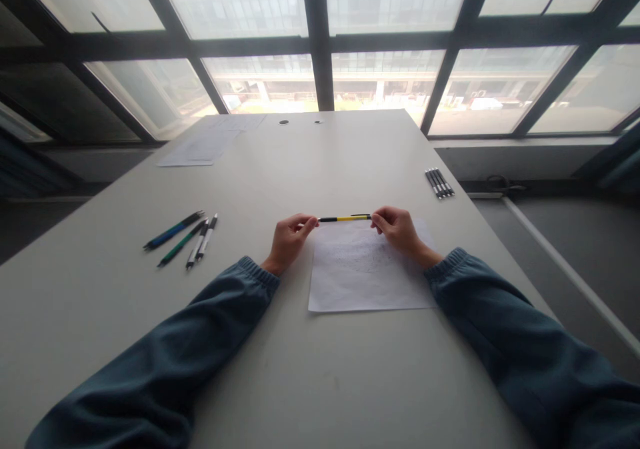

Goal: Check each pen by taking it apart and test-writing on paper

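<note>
partway along, it seems, my left hand and right hand pinch the yellow pen mid-frame, the neat pen row at right done, loose pens left over at left.

Single view, head-worn: set above the near end of the white table, pitched forward and down, facing the windows at 12 o'clock. Close range: left sleeve enters large from 8 o'clock, right sleeve from 4; far table edge well off.
</note>
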{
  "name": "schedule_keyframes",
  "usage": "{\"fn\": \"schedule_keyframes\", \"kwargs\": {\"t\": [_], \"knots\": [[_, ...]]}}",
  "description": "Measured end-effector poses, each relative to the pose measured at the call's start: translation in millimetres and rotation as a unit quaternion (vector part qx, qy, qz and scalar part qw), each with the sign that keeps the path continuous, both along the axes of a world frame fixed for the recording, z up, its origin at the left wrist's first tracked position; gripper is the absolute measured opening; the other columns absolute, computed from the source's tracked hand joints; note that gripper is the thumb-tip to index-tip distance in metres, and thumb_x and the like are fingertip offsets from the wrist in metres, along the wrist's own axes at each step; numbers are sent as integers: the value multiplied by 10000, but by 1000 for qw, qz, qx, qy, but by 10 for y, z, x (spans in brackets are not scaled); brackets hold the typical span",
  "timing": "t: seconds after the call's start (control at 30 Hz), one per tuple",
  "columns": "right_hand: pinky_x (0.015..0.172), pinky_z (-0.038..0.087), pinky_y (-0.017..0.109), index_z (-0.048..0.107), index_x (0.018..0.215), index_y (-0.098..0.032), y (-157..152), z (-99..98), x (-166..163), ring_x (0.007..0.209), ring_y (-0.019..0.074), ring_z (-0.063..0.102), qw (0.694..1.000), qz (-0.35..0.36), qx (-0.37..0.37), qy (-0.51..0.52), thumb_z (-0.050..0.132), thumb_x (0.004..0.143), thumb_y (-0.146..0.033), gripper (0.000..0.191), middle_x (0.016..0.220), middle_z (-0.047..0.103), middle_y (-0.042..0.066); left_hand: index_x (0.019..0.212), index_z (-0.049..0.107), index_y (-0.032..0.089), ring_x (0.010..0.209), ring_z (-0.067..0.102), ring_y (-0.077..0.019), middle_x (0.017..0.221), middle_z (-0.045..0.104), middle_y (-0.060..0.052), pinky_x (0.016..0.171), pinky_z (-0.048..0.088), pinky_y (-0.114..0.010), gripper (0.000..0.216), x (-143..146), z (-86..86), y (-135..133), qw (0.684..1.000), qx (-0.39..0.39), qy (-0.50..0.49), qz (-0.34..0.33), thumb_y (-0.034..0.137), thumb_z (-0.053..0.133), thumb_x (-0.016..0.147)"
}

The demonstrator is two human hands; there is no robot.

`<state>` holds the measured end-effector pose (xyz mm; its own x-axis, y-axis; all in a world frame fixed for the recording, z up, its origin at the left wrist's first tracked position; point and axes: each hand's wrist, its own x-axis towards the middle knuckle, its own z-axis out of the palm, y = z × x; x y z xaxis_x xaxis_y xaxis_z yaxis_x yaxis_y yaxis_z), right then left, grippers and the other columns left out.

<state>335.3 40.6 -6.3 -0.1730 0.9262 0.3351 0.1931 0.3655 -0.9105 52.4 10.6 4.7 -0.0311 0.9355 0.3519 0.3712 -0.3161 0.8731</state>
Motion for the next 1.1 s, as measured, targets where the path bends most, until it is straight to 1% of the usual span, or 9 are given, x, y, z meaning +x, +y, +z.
{"fn": "schedule_keyframes", "kwargs": {"t": [0.37,0.53,0.63,1.1], "knots": [[510,396,246,667,730,-161,11,-22,2,518,116,530,1000,2,0,-4,642,892,-466,346,633,660,33,816,771,163,811,716,-191,836,770,-70,694,539,-259,328,18,29,-11,1000,-1,4,2,474,683,870],[504,379,243,661,712,-158,3,-4,4,507,114,516,1000,3,3,-8,628,902,-459,357,583,620,18,801,766,160,796,710,-181,819,765,-65,686,529,-249,330,14,25,-9,1000,-3,6,0,471,682,875],[499,369,244,658,703,-159,-2,1,3,501,114,507,1000,4,3,-10,626,903,-467,368,561,596,9,798,765,161,794,710,-180,817,765,-64,690,528,-251,327,8,15,-6,1000,-1,9,-1,464,676,882],[507,383,248,651,700,-170,5,-11,7,511,122,514,1000,3,0,-23,606,900,-531,415,569,606,14,783,764,163,778,710,-177,802,766,-64,680,526,-251,326,18,33,-9,1000,5,13,-6,456,669,889]]}}
